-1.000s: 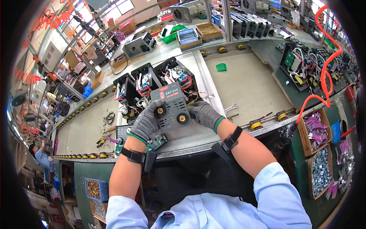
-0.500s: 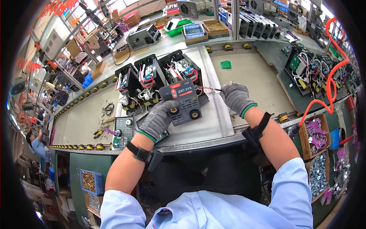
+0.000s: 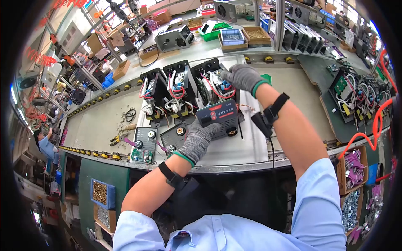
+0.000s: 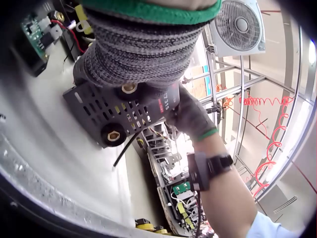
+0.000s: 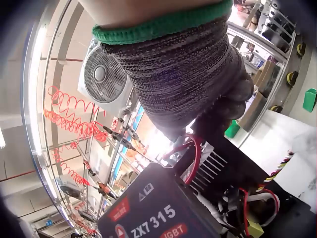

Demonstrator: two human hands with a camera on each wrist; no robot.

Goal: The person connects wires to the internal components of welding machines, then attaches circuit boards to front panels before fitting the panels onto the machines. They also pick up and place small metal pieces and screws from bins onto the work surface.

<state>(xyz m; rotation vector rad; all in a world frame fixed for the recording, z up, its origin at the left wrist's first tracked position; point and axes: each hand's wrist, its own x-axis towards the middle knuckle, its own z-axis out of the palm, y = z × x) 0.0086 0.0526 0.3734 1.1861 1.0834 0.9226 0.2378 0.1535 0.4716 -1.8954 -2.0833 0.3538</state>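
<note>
A grey front panel marked ZX7 315 [image 3: 222, 116] is gripped by my gloved left hand [image 3: 199, 140], thumb on its face, just in front of the rightmost black unit [image 3: 213, 85]. In the left wrist view the slotted panel [image 4: 116, 111] hangs tilted under the left glove [image 4: 138, 54]. My right hand [image 3: 243, 78] is at the top right of that unit, its fingers bent; in the right wrist view the right glove [image 5: 183, 74] is beside red wires [image 5: 195, 158], its fingertips hidden. Whether it pinches anything cannot be told. A thin black rod [image 3: 240, 127] shows beside the panel.
Two more black units [image 3: 178, 85] stand to the left. Front panels [image 3: 144, 140] and pliers [image 3: 118, 140] lie nearer the front left. Wired assemblies [image 3: 362, 94] sit on the right, by a red coiled hose [image 3: 377, 121]. Small-parts bins [image 3: 232, 37] stand at the back.
My right hand left the panel, moved out to the right, then up to the rightmost unit's top. My left hand still holds the panel, now more tilted. Another panel on the bench has come into view.
</note>
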